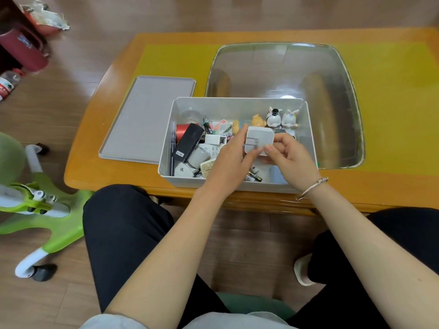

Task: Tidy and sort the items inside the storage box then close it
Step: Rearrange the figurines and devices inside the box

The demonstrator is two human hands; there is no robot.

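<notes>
Charger: a white square plug adapter [259, 141] is held above the middle of the storage box, its folding prongs facing up toward the camera.
Left hand: the left hand [231, 160] curls round the charger's left edge, thumb underneath and fingers along the far side.
Right hand: the right hand [288, 154] pinches the charger's near right corner with the thumb on top; the other fingers curl beneath it.
Storage box: the white storage box [166, 160] sits at the near edge of the table, open, with mixed contents.
Sorted end: three small figurines [275, 118] stand in a row against the far wall at the right.
Jumbled end: the left half holds a black power bank [188, 143], a red ribbon roll [181, 132], a small white adapter [215, 139], loose batteries [255, 178] and what look like more white chargers, though these overlap too much to tell apart.
Lid: the grey lid [147, 119] lies flat on the table just left of the box, touching or nearly touching its left wall.
Table: the wooden table [90, 143] carries a glass panel [332, 74] beyond the box.
Step in hand: probably folding the prongs flat and choosing a place for the charger.
Doing it well: keep one hand steadying the body while the other presses the prongs in, then set it with the other white chargers at the near left.
Risk: dropped onto the jumble, it could stop the lid seating flat.
</notes>
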